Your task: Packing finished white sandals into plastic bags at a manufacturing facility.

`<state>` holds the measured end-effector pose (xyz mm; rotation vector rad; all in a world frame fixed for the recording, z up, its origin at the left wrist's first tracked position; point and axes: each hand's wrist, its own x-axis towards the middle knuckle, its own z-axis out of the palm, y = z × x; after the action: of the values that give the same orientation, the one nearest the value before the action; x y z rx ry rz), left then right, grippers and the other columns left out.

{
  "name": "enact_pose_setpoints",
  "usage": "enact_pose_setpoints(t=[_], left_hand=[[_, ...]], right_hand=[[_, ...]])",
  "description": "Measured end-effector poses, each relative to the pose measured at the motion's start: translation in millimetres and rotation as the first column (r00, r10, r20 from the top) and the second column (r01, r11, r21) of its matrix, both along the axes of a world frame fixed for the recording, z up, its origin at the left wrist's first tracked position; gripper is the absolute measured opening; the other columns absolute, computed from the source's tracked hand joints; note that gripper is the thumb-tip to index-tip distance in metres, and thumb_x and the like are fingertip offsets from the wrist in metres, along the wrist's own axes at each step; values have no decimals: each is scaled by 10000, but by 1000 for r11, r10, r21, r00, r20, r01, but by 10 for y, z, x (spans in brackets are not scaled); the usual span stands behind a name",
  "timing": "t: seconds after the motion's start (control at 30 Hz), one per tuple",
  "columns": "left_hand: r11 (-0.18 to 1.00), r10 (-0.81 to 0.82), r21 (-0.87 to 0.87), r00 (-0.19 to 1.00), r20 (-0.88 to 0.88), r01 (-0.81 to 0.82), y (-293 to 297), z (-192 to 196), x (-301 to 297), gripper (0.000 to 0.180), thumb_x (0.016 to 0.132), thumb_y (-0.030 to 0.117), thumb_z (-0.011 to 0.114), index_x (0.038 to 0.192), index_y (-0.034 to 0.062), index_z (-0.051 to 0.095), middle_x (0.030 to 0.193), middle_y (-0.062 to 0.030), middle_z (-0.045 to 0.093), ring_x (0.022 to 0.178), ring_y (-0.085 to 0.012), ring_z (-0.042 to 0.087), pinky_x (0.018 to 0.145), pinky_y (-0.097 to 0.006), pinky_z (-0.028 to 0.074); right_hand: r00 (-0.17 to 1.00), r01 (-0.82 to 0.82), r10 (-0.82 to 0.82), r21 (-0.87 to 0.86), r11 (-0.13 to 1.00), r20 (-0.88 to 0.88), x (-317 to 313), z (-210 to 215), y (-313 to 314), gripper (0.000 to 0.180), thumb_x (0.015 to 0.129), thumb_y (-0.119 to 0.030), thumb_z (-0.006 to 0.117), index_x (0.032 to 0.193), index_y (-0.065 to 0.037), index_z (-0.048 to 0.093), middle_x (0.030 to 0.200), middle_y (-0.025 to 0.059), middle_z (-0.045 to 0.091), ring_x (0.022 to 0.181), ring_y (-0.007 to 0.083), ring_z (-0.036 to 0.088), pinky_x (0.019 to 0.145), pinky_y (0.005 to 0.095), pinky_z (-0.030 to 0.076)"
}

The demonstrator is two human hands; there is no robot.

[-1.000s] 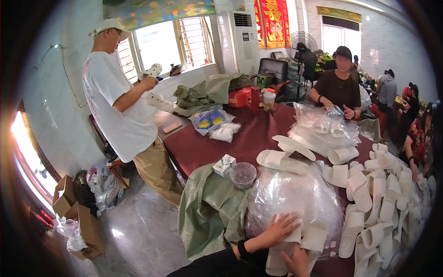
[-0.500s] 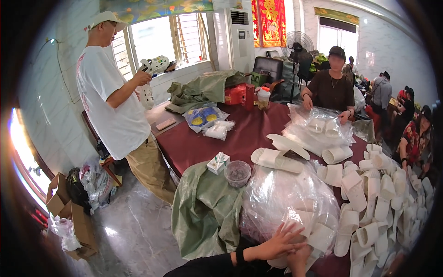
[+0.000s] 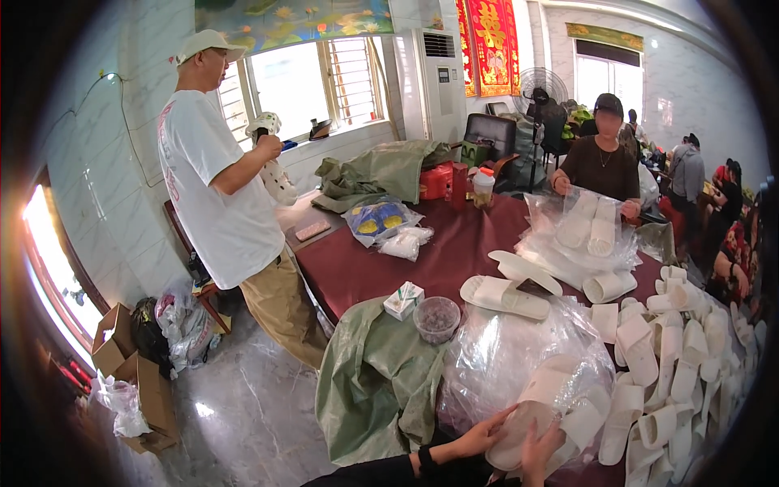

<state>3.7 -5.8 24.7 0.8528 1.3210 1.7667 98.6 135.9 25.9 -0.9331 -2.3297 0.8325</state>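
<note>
Close to the front of the table I have a white slide slipper point(image 3: 511, 442) between my hands. My left hand point(image 3: 484, 433), dark band at its wrist, is closed on the slipper's left edge. Against its right side lies my right hand point(image 3: 540, 451), fingers curled on it. A second white slipper point(image 3: 580, 424) is just right of that hand, partly hidden by it. Beneath and behind is a shiny heap of clear plastic bags point(image 3: 487, 357). Beyond the heap, a pair of white slippers point(image 3: 505, 295) rests on top, crossed over each other.
Many loose white slippers point(image 3: 641, 349) are piled along the right. A green woven sack point(image 3: 377, 390), a tub point(image 3: 436, 318) and a small box point(image 3: 404, 300) are at left. Across the dark red table point(image 3: 454, 235) a person bags slippers; another stands left holding white clogs point(image 3: 278, 180).
My hands, earlier overlapping with the left fingers spread, have moved apart to the slipper's two sides. The person opposite has lifted a bag with slippers in it. The view has shifted slightly.
</note>
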Motion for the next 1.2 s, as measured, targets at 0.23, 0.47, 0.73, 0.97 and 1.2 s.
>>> enact_pose_setpoints(t=[0.23,0.47,0.73,0.97,1.2], left_hand=[[995,92,12,943,319,-101,-21,6,-33,707,914,12,518,1491,91,117,1446,-148,339,1271,-206,409,1026,-315,365],[918,392,-171,747,537,-359,51,55,-3,614,915,97,577,1425,-11,253,1312,-148,495,1145,-201,524,936,-319,446],[978,116,45,702,702,-206,-98,130,-36,417,890,116,587,1269,-15,474,1200,-96,584,1111,-208,560,972,-376,430],[978,44,117,721,692,-173,-161,219,-12,755,839,25,582,1473,108,180,1405,-85,394,1262,-224,429,1009,-384,395],[979,-17,162,742,670,-124,-167,-54,12,906,743,-145,578,1489,129,143,1427,-56,375,1287,-193,395,1054,-343,340]], right_hand=[[959,-237,239,-28,971,155,-55,172,11,676,818,-310,643,1334,53,400,1290,366,409,1191,507,392,1019,519,290],[885,-451,446,-6,893,-130,419,185,161,745,750,-343,716,1354,-26,416,1372,371,309,1301,519,265,1086,518,225],[873,-487,462,265,832,155,764,452,-34,700,770,-334,726,1330,-23,445,1353,284,406,1278,475,323,1040,537,280],[848,-503,455,144,852,272,768,418,-56,939,540,-372,861,1319,-50,449,1468,336,104,1342,532,143,1073,574,211],[958,-277,265,131,952,108,771,283,-1,718,653,-288,811,1260,-41,517,1376,371,289,1274,488,332,1021,465,355]])
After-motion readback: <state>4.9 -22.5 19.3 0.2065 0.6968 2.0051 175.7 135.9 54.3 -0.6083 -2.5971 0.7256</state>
